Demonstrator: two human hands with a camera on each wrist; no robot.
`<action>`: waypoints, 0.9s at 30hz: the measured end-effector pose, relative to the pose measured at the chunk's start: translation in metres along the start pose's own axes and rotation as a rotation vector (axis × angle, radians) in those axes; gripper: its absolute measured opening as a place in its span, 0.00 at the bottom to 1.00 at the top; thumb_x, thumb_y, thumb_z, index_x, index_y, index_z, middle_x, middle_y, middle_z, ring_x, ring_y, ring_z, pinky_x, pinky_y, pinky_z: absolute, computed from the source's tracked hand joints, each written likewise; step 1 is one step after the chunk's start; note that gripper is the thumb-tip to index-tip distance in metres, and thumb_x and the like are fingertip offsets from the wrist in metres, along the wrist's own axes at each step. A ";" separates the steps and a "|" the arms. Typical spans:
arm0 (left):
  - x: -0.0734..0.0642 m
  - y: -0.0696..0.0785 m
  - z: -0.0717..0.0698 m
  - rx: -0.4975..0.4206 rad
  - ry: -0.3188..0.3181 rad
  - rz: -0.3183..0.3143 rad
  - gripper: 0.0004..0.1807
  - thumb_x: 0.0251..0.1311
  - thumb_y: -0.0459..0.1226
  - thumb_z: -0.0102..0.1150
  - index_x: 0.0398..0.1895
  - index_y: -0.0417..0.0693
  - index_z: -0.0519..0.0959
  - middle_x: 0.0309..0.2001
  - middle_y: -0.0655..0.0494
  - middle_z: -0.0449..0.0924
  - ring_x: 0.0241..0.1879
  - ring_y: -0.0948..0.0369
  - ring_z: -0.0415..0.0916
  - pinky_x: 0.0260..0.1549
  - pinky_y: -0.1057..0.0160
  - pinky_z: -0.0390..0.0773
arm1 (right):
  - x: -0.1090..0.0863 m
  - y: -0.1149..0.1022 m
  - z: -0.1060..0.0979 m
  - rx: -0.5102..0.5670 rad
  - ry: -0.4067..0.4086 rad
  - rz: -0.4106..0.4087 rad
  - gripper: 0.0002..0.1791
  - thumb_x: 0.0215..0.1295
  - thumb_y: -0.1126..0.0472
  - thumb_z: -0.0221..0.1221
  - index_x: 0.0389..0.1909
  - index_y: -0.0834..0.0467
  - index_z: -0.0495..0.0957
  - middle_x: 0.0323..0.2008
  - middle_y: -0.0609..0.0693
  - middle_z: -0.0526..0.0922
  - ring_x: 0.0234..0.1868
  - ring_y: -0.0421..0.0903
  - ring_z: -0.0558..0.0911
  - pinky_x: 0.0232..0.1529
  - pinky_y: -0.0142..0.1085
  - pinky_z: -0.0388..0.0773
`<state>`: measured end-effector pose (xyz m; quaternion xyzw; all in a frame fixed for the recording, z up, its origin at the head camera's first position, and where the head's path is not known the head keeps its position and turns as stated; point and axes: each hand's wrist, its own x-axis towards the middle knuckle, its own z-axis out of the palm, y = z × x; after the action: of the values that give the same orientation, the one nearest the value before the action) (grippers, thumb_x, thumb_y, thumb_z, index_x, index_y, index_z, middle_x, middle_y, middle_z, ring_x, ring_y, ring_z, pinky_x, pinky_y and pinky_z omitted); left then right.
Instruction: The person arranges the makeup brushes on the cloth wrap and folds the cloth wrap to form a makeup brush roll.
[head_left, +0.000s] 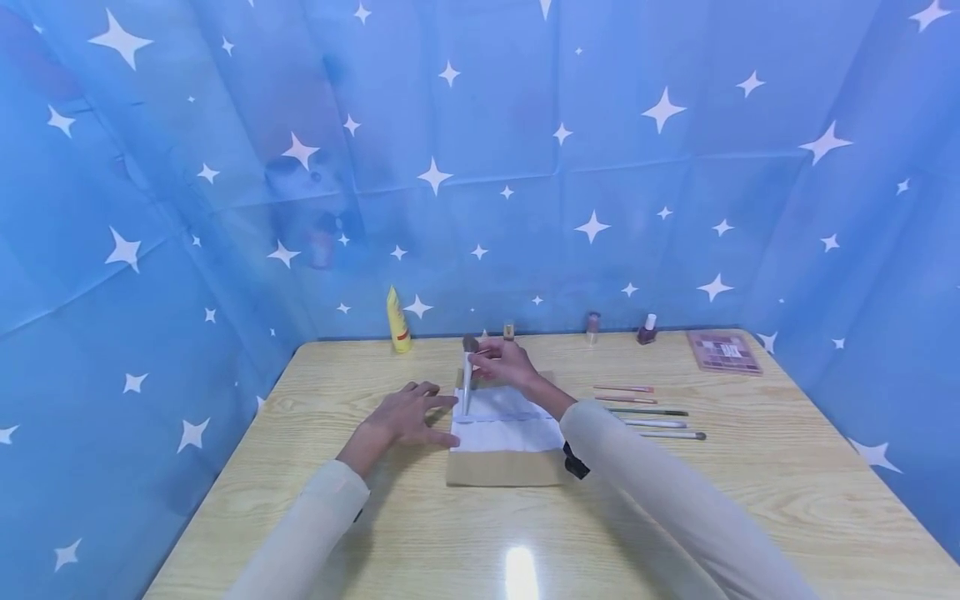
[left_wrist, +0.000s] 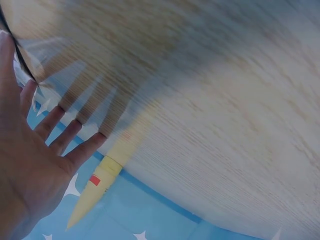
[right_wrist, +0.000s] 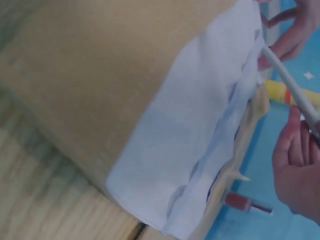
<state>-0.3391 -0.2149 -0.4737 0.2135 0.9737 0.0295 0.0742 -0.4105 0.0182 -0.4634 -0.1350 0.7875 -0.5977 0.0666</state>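
A tan fabric brush case point(head_left: 504, 469) with a white pocket strip point(head_left: 510, 435) across it lies on the table. My right hand point(head_left: 506, 362) pinches a makeup brush point(head_left: 467, 382) by its upper part, dark bristles upward. In the right wrist view the white handle point(right_wrist: 290, 80) slants down to the pocket's edge at the far end of the strip. My left hand point(head_left: 405, 414) spreads its fingers at the case's left side, thumb and forefinger right at the edge. In the left wrist view several straight fingers point(left_wrist: 85, 150) rest their tips on the tabletop.
Several thin brushes point(head_left: 648, 412) lie in a row right of the case. Along the back stand a yellow tube point(head_left: 397, 321), a small gold-coloured item point(head_left: 509, 332), a small tube point(head_left: 592, 327) and a dark nail polish bottle point(head_left: 647, 330). A palette point(head_left: 724, 352) lies back right.
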 end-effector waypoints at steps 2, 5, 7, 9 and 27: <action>0.000 0.000 0.000 -0.001 0.002 -0.002 0.47 0.54 0.77 0.56 0.77 0.73 0.68 0.77 0.49 0.64 0.75 0.41 0.61 0.65 0.33 0.69 | 0.000 0.002 0.002 -0.016 0.011 0.012 0.23 0.72 0.57 0.66 0.62 0.64 0.79 0.49 0.62 0.88 0.46 0.56 0.89 0.46 0.43 0.87; 0.000 -0.001 0.001 -0.001 0.006 -0.006 0.48 0.53 0.78 0.56 0.77 0.73 0.68 0.77 0.49 0.64 0.75 0.41 0.61 0.66 0.33 0.69 | -0.001 0.005 0.005 0.011 0.006 0.026 0.25 0.72 0.59 0.66 0.65 0.66 0.77 0.51 0.64 0.87 0.47 0.56 0.89 0.46 0.40 0.87; 0.000 -0.001 0.001 0.002 0.004 -0.009 0.48 0.53 0.78 0.56 0.77 0.73 0.68 0.77 0.49 0.64 0.75 0.42 0.61 0.66 0.34 0.69 | -0.002 0.007 0.006 0.031 -0.014 0.034 0.25 0.73 0.59 0.65 0.65 0.67 0.76 0.51 0.65 0.87 0.47 0.57 0.89 0.47 0.42 0.87; 0.000 0.000 0.002 0.008 0.007 -0.005 0.48 0.53 0.77 0.57 0.77 0.73 0.68 0.77 0.49 0.64 0.74 0.42 0.62 0.65 0.34 0.69 | -0.003 0.009 0.007 0.043 -0.038 0.037 0.24 0.73 0.60 0.64 0.65 0.68 0.75 0.51 0.66 0.87 0.47 0.59 0.89 0.48 0.45 0.87; -0.001 0.001 0.001 0.031 -0.003 0.007 0.48 0.55 0.76 0.57 0.78 0.72 0.66 0.77 0.48 0.63 0.74 0.41 0.61 0.64 0.33 0.70 | -0.019 0.021 0.012 -0.085 -0.165 0.050 0.25 0.73 0.60 0.65 0.66 0.65 0.76 0.45 0.61 0.90 0.41 0.52 0.90 0.37 0.38 0.87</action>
<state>-0.3373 -0.2142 -0.4739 0.2183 0.9731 0.0141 0.0724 -0.3916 0.0182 -0.4876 -0.1668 0.8070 -0.5489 0.1401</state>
